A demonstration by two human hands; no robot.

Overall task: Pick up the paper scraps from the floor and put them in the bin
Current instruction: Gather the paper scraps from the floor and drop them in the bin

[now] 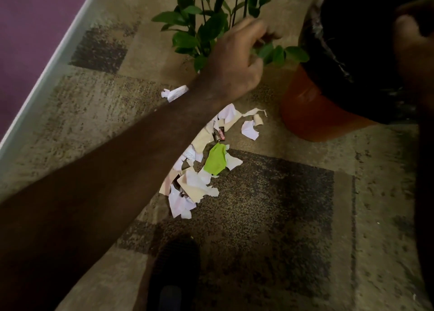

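Paper scraps (199,169): torn white, cream, one green, heaped on carpet (270,216).

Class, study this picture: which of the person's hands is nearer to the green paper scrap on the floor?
Left. The left hand hangs above the green paper scrap, by the plant; the right hand is farther off, over the bin.

plant (199,36) leaves crowd bin (312,113) rim, carpet (270,216) beside scraps (195,184) open
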